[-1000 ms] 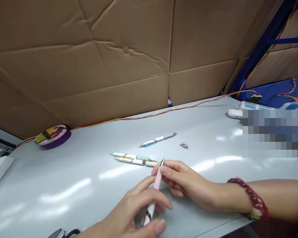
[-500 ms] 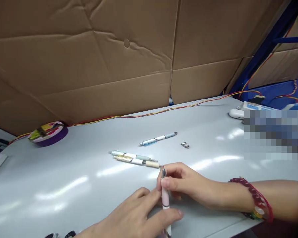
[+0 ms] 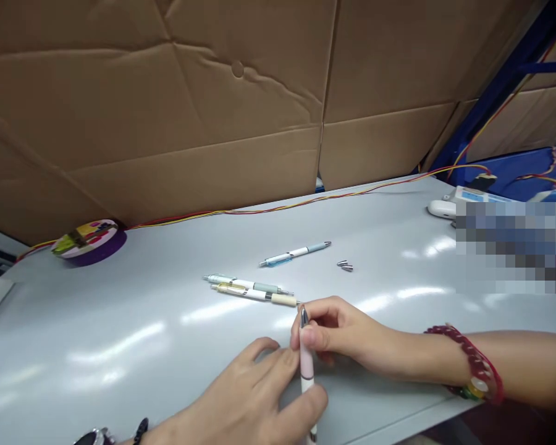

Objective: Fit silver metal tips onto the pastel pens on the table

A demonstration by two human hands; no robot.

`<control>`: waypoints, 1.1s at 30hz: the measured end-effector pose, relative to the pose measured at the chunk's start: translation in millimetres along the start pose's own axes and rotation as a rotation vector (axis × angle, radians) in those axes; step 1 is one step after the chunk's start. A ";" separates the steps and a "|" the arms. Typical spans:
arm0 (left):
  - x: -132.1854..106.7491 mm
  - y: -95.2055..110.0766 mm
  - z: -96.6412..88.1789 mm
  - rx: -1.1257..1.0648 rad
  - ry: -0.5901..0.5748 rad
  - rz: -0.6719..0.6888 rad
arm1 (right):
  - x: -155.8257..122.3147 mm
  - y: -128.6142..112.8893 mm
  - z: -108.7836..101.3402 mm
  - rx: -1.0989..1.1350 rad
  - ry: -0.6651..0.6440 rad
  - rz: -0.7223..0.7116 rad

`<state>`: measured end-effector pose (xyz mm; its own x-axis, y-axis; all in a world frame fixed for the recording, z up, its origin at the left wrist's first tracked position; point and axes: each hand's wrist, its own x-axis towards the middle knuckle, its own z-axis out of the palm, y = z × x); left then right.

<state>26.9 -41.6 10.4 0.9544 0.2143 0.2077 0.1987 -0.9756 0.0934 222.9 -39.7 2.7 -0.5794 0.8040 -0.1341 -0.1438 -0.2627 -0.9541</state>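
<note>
Both of my hands hold one pink-and-white pen (image 3: pixel 306 366) near the table's front edge, its metal tip pointing up and away. My left hand (image 3: pixel 254 402) wraps the lower barrel between thumb and fingers. My right hand (image 3: pixel 338 337) pinches the pen just below its silver tip. Just beyond my right hand lie two pens side by side, a green-and-white one (image 3: pixel 248 285) and a cream-and-white one (image 3: pixel 259 295). Farther back lies a blue-and-white pen (image 3: pixel 295 253), with two small metal tips (image 3: pixel 345 266) to its right.
The grey table (image 3: pixel 120 334) backs onto brown cardboard sheets (image 3: pixel 189 111). A red-and-yellow wire (image 3: pixel 269 210) runs along the back edge. A purple tape roll (image 3: pixel 89 241) sits far left, white devices (image 3: pixel 445 207) far right.
The pen has swung from slanted to nearly upright and come closer to me. My right hand slid along with it, its pinch kept near the tip; my left hand shifted lower.
</note>
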 end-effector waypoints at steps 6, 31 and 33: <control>-2.1 -0.1 0.8 0.005 0.025 -0.001 | 0.1 -1.6 0.1 0.028 -0.023 0.001; 0.1 -6.0 -1.5 -0.042 0.069 0.067 | 0.0 -2.2 -0.4 -0.023 -0.014 0.050; -0.5 -5.9 -0.9 -0.034 0.071 0.068 | 0.3 -2.0 -0.5 -0.029 -0.014 0.045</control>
<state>25.1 -36.0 10.6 0.9469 0.1520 0.2833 0.1254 -0.9860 0.1100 223.4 -38.7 4.5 -0.5956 0.7843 -0.1736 -0.0942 -0.2828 -0.9545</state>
